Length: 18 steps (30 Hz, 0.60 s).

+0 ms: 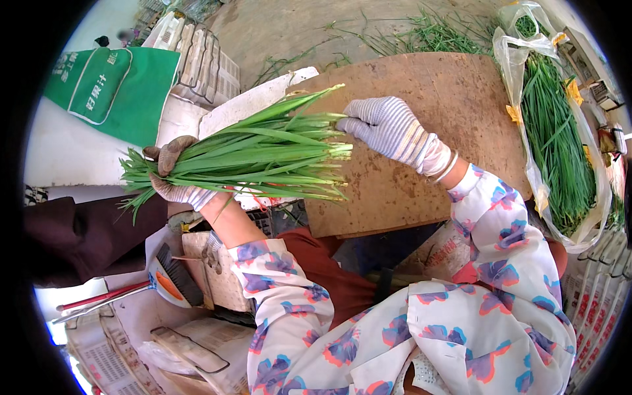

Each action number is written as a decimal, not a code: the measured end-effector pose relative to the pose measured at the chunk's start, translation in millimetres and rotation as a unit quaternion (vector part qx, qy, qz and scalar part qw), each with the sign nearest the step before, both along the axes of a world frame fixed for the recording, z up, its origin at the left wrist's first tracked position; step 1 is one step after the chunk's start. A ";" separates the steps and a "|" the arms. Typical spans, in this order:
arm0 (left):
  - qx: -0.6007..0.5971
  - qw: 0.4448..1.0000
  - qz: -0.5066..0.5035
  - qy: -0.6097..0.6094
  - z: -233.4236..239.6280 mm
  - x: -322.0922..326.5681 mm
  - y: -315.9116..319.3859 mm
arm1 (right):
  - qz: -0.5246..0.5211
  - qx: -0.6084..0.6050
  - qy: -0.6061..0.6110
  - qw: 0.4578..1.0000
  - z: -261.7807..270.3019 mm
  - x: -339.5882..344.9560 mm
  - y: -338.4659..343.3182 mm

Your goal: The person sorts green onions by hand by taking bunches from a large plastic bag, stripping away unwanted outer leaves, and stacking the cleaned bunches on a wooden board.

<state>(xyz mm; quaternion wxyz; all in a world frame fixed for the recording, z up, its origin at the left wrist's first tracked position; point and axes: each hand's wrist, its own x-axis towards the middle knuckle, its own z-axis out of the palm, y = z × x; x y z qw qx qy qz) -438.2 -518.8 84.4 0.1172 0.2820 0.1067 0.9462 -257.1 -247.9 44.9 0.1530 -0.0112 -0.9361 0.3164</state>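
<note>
A loose bunch of garlic chives (256, 150) lies across my left hand (170, 165), whose knit glove has brown-stained fingers curled over the leafy end. Its flat green leaves point left and the pale cut ends fan out to the right. My right hand (387, 131), in a striped knit glove, pinches the tip of one pale stalk at the upper right of the bunch. Both hands are above the near-left side of a brown wooden board (419, 192), with the bunch partly over its edge.
An open plastic bag of chives (558, 148) stands right of the board. Loose chives (439, 34) litter the floor beyond. At left are a green cloth (138, 89), stacked white foam boxes (207, 64) and a broom (173, 281). More boxes (592, 301) stand at lower right.
</note>
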 end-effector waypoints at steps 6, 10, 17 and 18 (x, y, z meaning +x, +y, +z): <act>0.007 0.999 0.032 0.000 -3.6 0.6 -11.8 | -0.150 0.314 -0.013 0.938 -31.4 9.6 129.4; 0.015 0.999 0.029 0.001 -1.4 1.7 -6.5 | -0.247 0.329 -0.124 0.903 -13.3 10.2 189.3; -0.003 0.999 -0.044 -0.017 -8.4 3.4 5.0 | 0.148 0.363 0.350 0.851 26.6 -35.7 -0.3; 0.011 0.999 -0.051 -0.007 -6.4 2.1 4.8 | 0.154 0.339 0.374 0.849 27.4 -35.7 -1.8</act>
